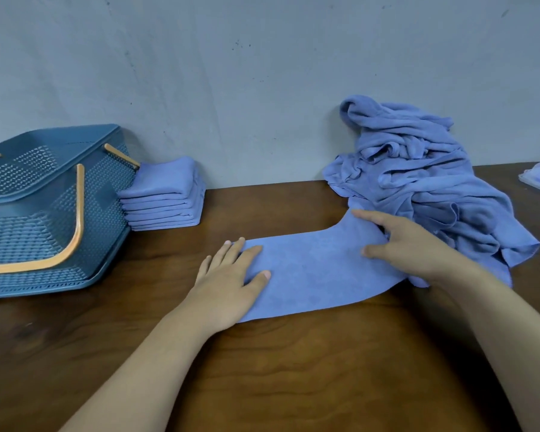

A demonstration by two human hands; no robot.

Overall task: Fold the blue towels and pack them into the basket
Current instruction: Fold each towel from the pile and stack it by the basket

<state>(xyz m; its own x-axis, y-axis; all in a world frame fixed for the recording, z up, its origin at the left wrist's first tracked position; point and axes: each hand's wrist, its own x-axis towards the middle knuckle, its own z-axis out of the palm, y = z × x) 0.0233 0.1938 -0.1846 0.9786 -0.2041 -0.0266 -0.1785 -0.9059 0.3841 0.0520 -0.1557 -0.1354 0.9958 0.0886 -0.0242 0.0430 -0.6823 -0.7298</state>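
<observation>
Head view: the left hand (231, 277) lies flat with straight fingers, pressing the left end of a blue towel (318, 269) laid out as a long strip on the table (293, 385). The right hand (409, 244) spreads flat on its right end, against the crumpled pile (418, 182). Both forearms reach forward. The cloth looks light, soft and limp, and is probably best pinched at the corners. A folded stack (166, 198) sits just beside the basket (44, 213).
</observation>
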